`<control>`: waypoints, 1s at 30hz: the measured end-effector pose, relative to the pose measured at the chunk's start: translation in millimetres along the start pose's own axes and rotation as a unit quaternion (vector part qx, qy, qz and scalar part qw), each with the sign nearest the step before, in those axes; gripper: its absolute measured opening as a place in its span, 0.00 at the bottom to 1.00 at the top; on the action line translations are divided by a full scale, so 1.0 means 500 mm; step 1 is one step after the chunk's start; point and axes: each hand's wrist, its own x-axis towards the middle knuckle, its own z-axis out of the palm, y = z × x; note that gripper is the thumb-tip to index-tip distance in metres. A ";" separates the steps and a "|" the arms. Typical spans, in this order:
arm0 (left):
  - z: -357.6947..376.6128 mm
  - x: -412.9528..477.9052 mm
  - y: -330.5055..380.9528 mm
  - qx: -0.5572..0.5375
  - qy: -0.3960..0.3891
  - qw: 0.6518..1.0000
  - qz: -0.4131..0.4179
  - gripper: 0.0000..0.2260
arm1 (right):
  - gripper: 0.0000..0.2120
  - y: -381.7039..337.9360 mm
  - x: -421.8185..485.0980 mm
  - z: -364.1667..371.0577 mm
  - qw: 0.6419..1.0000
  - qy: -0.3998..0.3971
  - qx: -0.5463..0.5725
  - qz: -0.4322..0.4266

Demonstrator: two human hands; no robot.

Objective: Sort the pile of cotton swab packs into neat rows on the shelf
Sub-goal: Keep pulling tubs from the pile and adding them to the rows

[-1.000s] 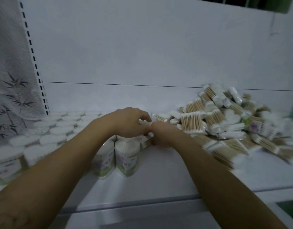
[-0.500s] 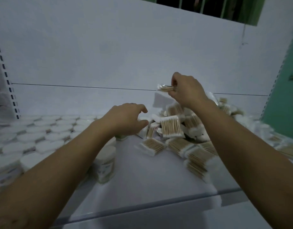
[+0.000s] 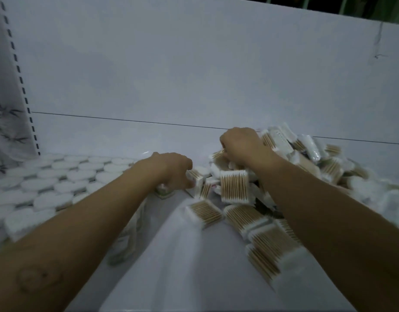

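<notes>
To the right on the shelf (image 3: 182,266), the pile of swab packs (image 3: 306,167) looks light and slippery, best pinched across flat faces; the right hand (image 3: 241,147) grips 1 pack (image 3: 218,154), while I cannot tell whether the curled left hand (image 3: 171,172) holds anything.

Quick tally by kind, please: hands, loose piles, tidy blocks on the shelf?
Hands: 2 (left hand, right hand)
Loose pile of flat swab packs: 1
Tidy block of round-lidded tubs: 1
Total: 4
Single packs are too many and blurred to count.
</notes>
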 end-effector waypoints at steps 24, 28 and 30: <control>0.057 0.200 0.072 -0.095 0.031 0.995 -0.013 0.19 | 0.23 -0.011 -0.072 0.022 0.991 -0.106 0.073 -0.045; 0.042 0.185 0.067 -0.105 0.075 0.992 -0.010 0.25 | 0.25 -0.007 -0.070 0.025 0.991 -0.107 0.076 -0.024; 0.016 0.172 0.059 -0.091 0.102 0.990 -0.019 0.25 | 0.25 -0.006 -0.069 0.023 0.992 -0.097 0.084 -0.017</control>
